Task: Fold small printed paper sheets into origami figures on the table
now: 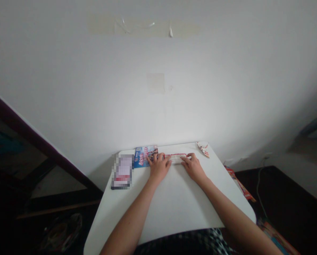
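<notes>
A narrow strip of folded paper (pixel 178 159), white with a red upper edge and rows of small print, lies flat near the table's back edge. My left hand (pixel 158 166) rests over its left end, fingers spread and lying flat, their tips reaching onto a blue leaflet. At the strip's other end, my right hand (pixel 194 168) has its bent fingers and thumb closed on the paper. The blue printed leaflet (pixel 142 156) with large lettering is partly covered by my left hand.
The small white table (pixel 171 202) stands against a pale wall (pixel 214 88). A phone-like item (pixel 122 171), blurred out, lies at the left. A crumpled or folded paper piece (pixel 203 149) sits at the back right corner. A cable (pixel 258 184) runs down to the floor at right.
</notes>
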A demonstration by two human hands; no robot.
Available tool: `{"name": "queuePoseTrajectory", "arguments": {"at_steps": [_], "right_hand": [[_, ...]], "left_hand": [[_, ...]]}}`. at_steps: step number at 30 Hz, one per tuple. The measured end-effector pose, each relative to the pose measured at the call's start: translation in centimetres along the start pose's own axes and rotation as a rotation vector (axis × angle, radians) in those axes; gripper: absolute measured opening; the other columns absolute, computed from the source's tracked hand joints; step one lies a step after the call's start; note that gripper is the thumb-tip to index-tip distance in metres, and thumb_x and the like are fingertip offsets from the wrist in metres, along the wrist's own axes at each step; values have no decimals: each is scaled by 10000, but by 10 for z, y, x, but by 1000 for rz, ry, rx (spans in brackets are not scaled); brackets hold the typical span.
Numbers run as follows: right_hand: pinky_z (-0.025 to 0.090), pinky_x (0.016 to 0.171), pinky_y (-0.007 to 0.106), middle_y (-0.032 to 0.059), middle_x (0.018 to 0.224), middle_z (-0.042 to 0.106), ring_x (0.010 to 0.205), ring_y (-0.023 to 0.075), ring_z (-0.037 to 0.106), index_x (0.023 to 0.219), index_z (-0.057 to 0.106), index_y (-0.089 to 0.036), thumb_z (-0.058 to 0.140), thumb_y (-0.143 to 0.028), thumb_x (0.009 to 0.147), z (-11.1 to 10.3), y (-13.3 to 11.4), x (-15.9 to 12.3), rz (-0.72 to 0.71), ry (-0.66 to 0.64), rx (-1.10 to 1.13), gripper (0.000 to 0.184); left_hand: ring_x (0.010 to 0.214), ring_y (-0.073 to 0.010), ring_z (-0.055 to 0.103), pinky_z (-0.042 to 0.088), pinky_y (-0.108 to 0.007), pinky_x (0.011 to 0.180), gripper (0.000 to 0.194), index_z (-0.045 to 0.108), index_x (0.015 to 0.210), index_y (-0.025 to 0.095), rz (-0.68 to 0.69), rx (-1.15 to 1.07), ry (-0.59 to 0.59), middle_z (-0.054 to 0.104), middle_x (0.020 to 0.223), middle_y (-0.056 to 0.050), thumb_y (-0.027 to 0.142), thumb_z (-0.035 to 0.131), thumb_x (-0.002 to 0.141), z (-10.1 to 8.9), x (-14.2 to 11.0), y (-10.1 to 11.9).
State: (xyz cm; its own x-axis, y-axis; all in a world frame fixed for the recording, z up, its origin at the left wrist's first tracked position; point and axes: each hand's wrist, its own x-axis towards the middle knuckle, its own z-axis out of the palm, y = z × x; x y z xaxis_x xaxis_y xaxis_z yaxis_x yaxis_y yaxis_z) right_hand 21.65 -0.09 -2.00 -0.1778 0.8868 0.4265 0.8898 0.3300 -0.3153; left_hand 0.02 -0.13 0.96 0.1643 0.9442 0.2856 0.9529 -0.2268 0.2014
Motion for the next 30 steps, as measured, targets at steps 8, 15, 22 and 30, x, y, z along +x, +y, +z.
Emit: {"name": "queuePoseTrajectory", "arguments": {"at_steps": [8,15,22,30], "right_hand": [[532,945,390,139,1246,572,1003,227,646,1264,717,-251,574,-282,1002,0,-2,2,26,-31,-33,300],[540,934,390,138,1229,580,1022,236,647,1290,710,-268,570,-275,1007,2,-2,4,33,-38,-64,316],[542,931,386,141,1208,612,1010,240,656,1292,714,-271,582,-275,1000,2,-1,5,40,-43,-70,320],[521,984,369,153,1252,632,1059,246,662,1289,723,-233,565,-277,1011,-5,-6,7,93,-69,-9,323]], "left_hand": [[1347,-330,413,109,-808,1176,407,619,1386,442,5,12,4,567,1419,-69,492,459,1015,3,1,0],[1361,-335,411,126,-813,1169,421,604,1406,438,6,36,2,548,1432,-84,494,446,1020,3,1,0],[1351,-341,428,144,-833,1151,423,603,1407,441,13,28,16,558,1426,-82,501,426,1027,3,1,0],[1334,-342,442,152,-821,1156,417,599,1406,459,4,32,26,563,1424,-74,499,425,1029,5,1,0]]}}
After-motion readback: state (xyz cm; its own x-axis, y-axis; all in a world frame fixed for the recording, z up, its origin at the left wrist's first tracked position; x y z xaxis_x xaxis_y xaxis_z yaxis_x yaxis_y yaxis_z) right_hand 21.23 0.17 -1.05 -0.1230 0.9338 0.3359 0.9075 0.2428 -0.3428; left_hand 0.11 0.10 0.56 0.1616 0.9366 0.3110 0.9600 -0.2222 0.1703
